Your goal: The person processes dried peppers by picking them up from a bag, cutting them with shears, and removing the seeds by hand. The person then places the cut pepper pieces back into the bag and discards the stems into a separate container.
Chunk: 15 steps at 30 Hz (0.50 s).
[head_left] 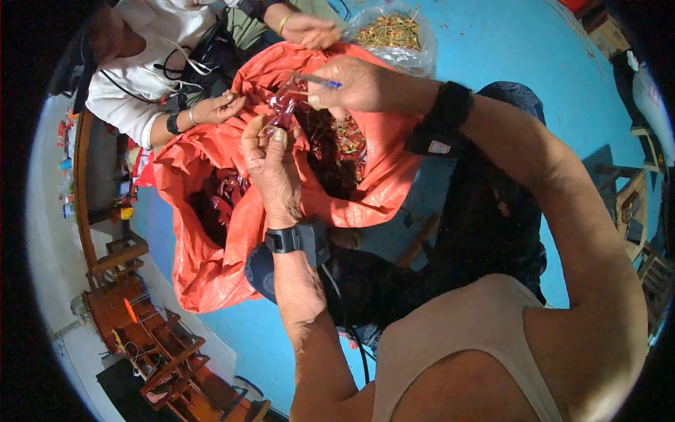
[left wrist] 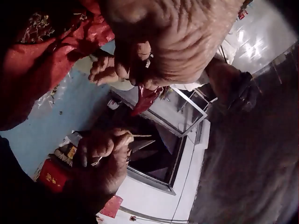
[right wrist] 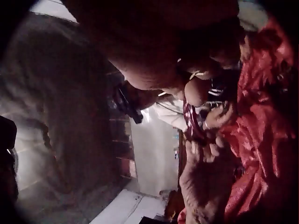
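In the head view, the left hand (head_left: pixel 271 165) is raised over an open orange sack (head_left: pixel 211 281) of crinkled, woven-looking plastic. Its thumb and fingertips pinch 1 glossy, wrinkled red chili (head_left: pixel 283 107). Just beyond it, the right hand (head_left: pixel 351 84) has its fingers curled around a thin tool (head_left: pixel 327 82) with a blue end, close to the chili's top. A dark heap of dried chilies (head_left: pixel 341 144) lies in the sack beneath both hands. Behind the sack sits a clear bag (head_left: pixel 394 35) of pale green and yellow scraps. A second person (head_left: pixel 140 63) in a white shirt reaches toward the sack from the far side. The floor (head_left: pixel 492 42) is smooth and blue, and wooden frames (head_left: pixel 162 344) stand at the lower left.

The left wrist view shows the creased left hand (left wrist: pixel 177 42) from below. The chili (left wrist: pixel 145 99) hangs from its fingertips as a flat, pointed red strip, a shape the head view does not give. The sack (left wrist: pixel 42 70) fills the upper left. Lower down, another hand (left wrist: pixel 100 161) pinches a thin pale stem (left wrist: pixel 140 136); whose hand it is cannot be told.

The right wrist view is dim. The right hand (right wrist: pixel 154 51) looms at the top, its grip in shadow and the tool not visible. Below its thumb, the chili (right wrist: pixel 190 122) meets the fingers of the left hand (right wrist: pixel 205 182), with the shiny sack (right wrist: pixel 266 140) to the right.
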{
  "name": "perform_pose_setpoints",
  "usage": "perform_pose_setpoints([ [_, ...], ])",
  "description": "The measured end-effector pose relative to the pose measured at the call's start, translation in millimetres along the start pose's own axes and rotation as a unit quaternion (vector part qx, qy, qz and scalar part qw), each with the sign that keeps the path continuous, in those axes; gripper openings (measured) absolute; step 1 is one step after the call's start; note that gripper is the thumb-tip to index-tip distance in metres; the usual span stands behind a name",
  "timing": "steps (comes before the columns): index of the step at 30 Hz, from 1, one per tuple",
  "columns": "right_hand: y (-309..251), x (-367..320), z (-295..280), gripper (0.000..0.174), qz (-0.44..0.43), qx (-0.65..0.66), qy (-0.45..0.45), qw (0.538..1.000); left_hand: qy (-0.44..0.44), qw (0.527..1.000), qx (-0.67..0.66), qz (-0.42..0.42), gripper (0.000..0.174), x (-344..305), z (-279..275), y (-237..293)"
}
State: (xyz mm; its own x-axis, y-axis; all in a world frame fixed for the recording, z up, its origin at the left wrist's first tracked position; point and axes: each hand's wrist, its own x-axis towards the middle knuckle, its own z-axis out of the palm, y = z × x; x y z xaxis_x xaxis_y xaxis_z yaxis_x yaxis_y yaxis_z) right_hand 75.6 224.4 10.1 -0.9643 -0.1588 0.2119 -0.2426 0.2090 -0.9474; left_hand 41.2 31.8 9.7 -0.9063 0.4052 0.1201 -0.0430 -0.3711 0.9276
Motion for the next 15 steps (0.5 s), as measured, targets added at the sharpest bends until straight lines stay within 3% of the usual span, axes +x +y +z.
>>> perform_pose_setpoints([
  [2,-6,0,-14,0.026,-0.017,0.007,0.001,1.000,0.008,1.000,-0.013,-0.001,0.031,1,-3,2],
  [4,-16,-3,-34,0.029,0.043,-0.009,0.063,0.997,-0.007,0.999,-0.052,0.007,0.031,2,-4,3],
  [5,-2,4,-49,0.029,-0.051,-0.224,0.206,0.951,-0.013,0.998,-0.055,0.007,0.031,2,-3,4],
  [6,12,8,-62,0.030,-0.140,-0.422,0.333,0.832,-0.013,0.998,-0.055,0.007,0.031,1,-3,4],
  [7,7,2,-70,0.030,-0.139,-0.422,0.333,0.832,-0.019,0.999,-0.049,0.001,0.032,-1,-2,6],
  [9,-17,-8,-93,0.015,-0.198,-0.482,0.445,0.728,-0.025,0.999,-0.044,-0.003,0.032,-2,0,7],
  [10,-30,-8,-94,0.015,-0.199,-0.482,0.445,0.728,-0.013,0.999,-0.035,-0.008,0.032,-2,1,7],
  [12,-53,-13,-83,0.020,-0.077,-0.334,0.333,0.879,0.000,1.000,-0.026,-0.014,0.032,-4,3,6],
  [13,-57,-10,-74,0.018,-0.001,-0.268,0.272,0.924,-0.011,1.000,-0.010,-0.007,0.032,-4,4,6],
  [15,-18,1,-50,0.028,-0.253,-0.294,0.168,0.906,-0.023,1.000,0.007,-0.002,0.031,-4,3,1],
])
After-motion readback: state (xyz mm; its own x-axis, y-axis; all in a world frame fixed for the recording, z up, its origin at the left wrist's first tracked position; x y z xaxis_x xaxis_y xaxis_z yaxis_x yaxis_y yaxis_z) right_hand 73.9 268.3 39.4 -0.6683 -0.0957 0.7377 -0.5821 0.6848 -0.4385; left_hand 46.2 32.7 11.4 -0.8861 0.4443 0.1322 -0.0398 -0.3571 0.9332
